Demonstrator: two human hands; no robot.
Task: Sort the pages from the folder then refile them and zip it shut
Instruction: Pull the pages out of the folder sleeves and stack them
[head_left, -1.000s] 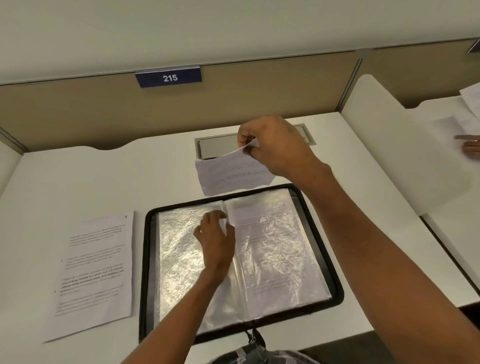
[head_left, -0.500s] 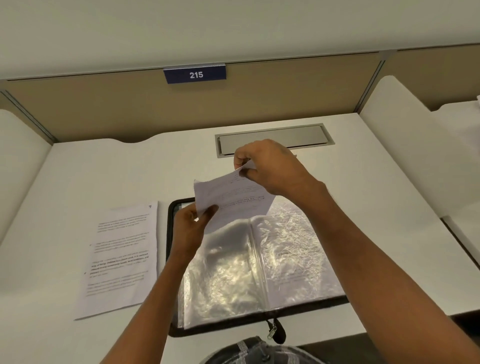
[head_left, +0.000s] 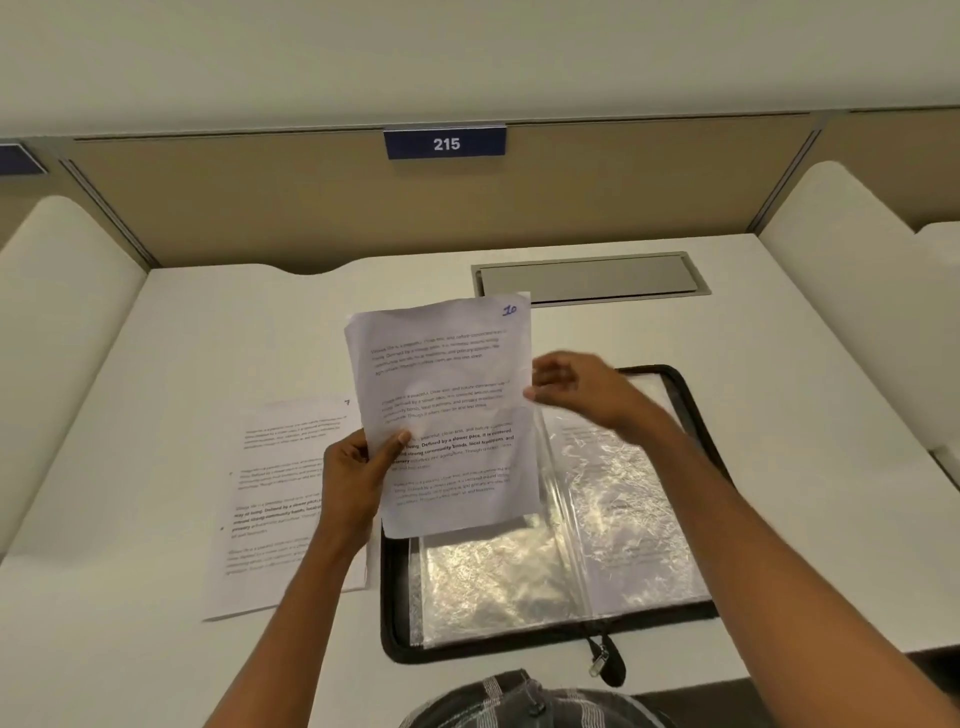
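page marked 10 held above the open, crinkly-sleeved zip folder.
the thin creased sheet is clamped at its lower left in the grip of the left hand; the grip of the right hand, blurred at its right edge, cannot be told.

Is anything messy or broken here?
Nothing is spilled or torn. The page marked 10, held in the left hand, looks wavy, and the sleeves in the folder are crinkled. The page marked 7 lies slightly slanted on the desk.
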